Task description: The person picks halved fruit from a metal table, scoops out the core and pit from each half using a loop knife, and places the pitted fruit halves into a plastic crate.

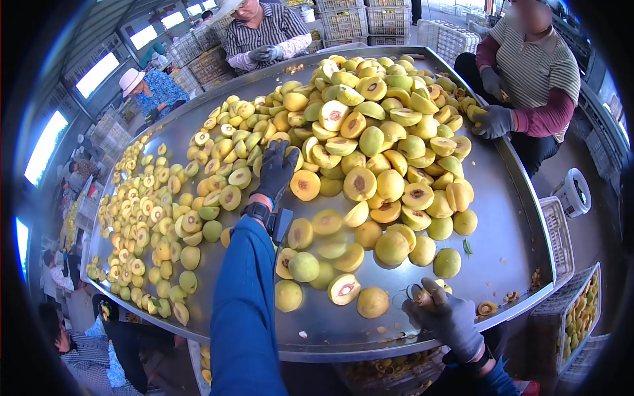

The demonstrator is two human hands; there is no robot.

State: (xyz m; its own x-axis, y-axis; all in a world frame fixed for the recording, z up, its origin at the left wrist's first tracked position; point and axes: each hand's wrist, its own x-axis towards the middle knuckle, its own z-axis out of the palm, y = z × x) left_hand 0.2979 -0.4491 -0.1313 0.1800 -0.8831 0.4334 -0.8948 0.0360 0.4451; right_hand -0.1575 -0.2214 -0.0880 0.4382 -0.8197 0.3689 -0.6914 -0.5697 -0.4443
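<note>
A large heap of halved yellow peaches covers much of the metal table. My left hand, in a dark glove, reaches across to the heap's left side. Its fingers are stretched out and touch the fruit. Near the front edge my right hand, in a grey glove, is closed around a small tool with a thin metal loop; its handle is mostly hidden by the fingers. A peach half and a round-side-up peach half lie to the left of that hand.
A raised metal rim edges the table. Peach pits lie at its right front. Across the right edge, a co-worker's gloved hand touches fruit. Another person stands at the far side. A crate of peaches and a white bucket stand right.
</note>
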